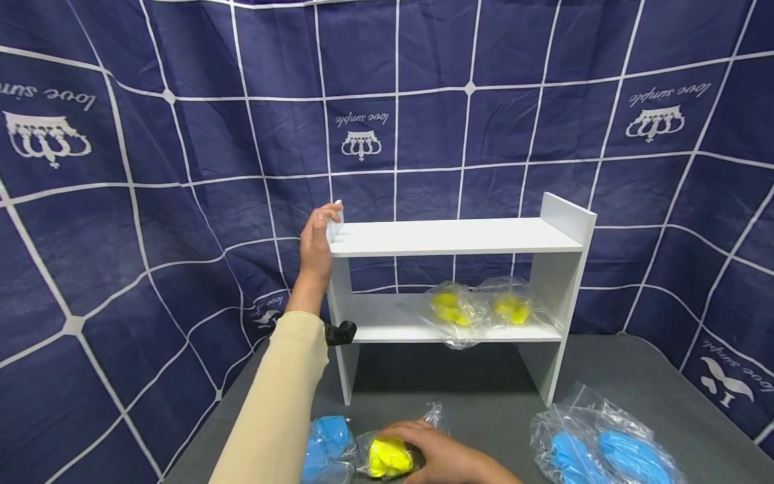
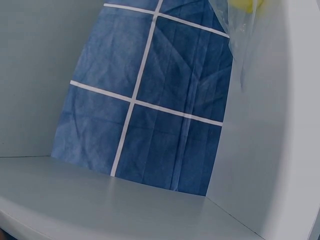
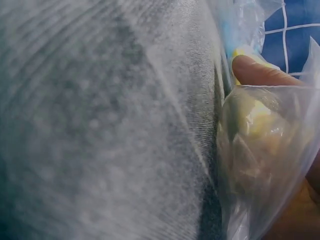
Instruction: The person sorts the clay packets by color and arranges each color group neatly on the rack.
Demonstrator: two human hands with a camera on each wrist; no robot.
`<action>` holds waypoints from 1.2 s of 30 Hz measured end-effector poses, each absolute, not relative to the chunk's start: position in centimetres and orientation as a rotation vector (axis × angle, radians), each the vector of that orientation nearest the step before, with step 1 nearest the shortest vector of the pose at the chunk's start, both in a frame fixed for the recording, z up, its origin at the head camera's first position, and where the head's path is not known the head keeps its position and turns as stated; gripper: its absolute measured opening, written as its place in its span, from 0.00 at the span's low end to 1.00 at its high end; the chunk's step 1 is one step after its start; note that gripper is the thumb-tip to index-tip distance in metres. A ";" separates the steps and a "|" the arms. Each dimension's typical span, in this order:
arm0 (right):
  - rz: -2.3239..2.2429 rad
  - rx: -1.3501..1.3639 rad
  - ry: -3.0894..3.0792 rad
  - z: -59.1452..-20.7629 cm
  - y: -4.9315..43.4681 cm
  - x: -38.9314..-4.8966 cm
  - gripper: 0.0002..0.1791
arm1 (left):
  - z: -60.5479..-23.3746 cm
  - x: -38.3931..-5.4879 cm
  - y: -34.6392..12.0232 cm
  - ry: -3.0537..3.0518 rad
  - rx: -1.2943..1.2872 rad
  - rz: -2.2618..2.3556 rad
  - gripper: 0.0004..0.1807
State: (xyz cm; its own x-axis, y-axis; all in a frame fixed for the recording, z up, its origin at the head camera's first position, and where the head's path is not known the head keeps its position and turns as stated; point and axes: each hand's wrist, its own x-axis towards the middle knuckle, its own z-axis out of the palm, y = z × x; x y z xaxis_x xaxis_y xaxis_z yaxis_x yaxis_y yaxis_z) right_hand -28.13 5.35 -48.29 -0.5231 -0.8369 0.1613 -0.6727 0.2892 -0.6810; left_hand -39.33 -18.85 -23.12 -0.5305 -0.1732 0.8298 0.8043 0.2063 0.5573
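Bag of yellow material lies in right hand, pinched between thumb and fingers; left hand grips shelf.

We record: backdrop cloth, navy blue with white grid, crowns and lettering | shelf unit, plain white | front bundle, bright yellow | shelved bundles, yellow | outer bundles, light blue | bags, transparent | tabletop, dark grey | sleeve, cream | wrist strap, black
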 end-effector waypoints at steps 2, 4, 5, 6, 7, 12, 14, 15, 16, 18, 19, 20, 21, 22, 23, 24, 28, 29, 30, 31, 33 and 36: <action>-1.061 -1.385 2.325 -48.4 5.3 -28.1 0.35 | -23.1 -39.3 -18.8 -1.639 -0.600 -1.461 0.26; -1.059 -1.377 2.331 -48.4 5.3 -28.2 0.35 | -23.1 -39.3 -18.8 -1.640 -0.596 -1.464 0.26; -1.047 -1.380 2.345 -48.5 5.3 -28.2 0.35 | -23.1 -39.3 -18.8 -1.639 -0.595 -1.467 0.26; -1.030 -1.385 2.363 -48.5 5.3 -28.2 0.36 | -23.1 -39.3 -18.8 -1.639 -0.595 -1.468 0.26; -1.009 -1.396 2.386 -48.4 5.3 -28.2 0.36 | -23.1 -39.3 -18.8 -1.635 -0.597 -1.468 0.26; -0.909 -1.484 2.484 -48.2 5.3 -27.9 0.37 | -23.1 -39.4 -18.8 -1.614 -0.610 -1.458 0.24; -0.889 -1.504 2.507 -48.2 5.2 -27.8 0.37 | -23.1 -39.4 -18.7 -1.614 -0.611 -1.457 0.23; -0.893 -1.503 2.509 -48.2 5.2 -27.8 0.36 | -23.1 -39.4 -18.7 -1.618 -0.607 -1.455 0.23; -0.890 -1.501 2.515 -48.2 5.2 -27.8 0.36 | -23.1 -39.4 -18.7 -1.619 -0.607 -1.455 0.23; -0.890 -1.500 2.526 -48.2 5.2 -27.8 0.36 | -23.1 -39.4 -18.7 -1.623 -0.599 -1.456 0.24; -0.895 -1.503 2.528 -48.3 5.2 -27.8 0.35 | -23.1 -39.3 -18.7 -1.625 -0.597 -1.457 0.24; -0.901 -1.509 2.531 -48.3 5.2 -27.7 0.35 | -23.1 -39.3 -18.7 -1.624 -0.596 -1.456 0.25; -0.916 -1.507 2.523 -48.3 5.2 -27.7 0.35 | -23.1 -39.3 -18.7 -1.621 -0.596 -1.457 0.25; -0.919 -1.510 2.526 -48.3 5.2 -27.7 0.35 | -23.1 -39.3 -18.7 -1.620 -0.596 -1.456 0.24; -0.931 -1.514 2.522 -48.3 5.2 -27.7 0.35 | -23.1 -39.3 -18.7 -1.622 -0.595 -1.452 0.24; -0.944 -1.510 2.515 -48.3 5.2 -27.7 0.35 | -23.1 -39.3 -18.8 -1.621 -0.599 -1.450 0.24; -1.022 -1.469 2.466 -48.3 5.3 -27.7 0.31 | -23.2 -39.4 -18.8 -1.615 -0.604 -1.444 0.23; -1.039 -1.460 2.452 -48.2 5.4 -27.6 0.30 | -23.2 -39.4 -18.8 -1.611 -0.606 -1.443 0.23; -1.060 -1.442 2.437 -48.2 5.4 -27.6 0.29 | -23.2 -39.5 -18.8 -1.604 -0.611 -1.444 0.23; -1.074 -1.434 2.430 -48.1 5.4 -27.4 0.28 | -23.3 -39.5 -18.8 -1.602 -0.611 -1.444 0.23; -1.081 -1.429 2.449 -47.8 5.4 -27.1 0.28 | -23.3 -39.5 -18.8 -1.599 -0.614 -1.440 0.24; -1.078 -1.437 2.537 -46.7 5.5 -26.5 0.29 | -23.3 -39.5 -18.8 -1.603 -0.612 -1.436 0.24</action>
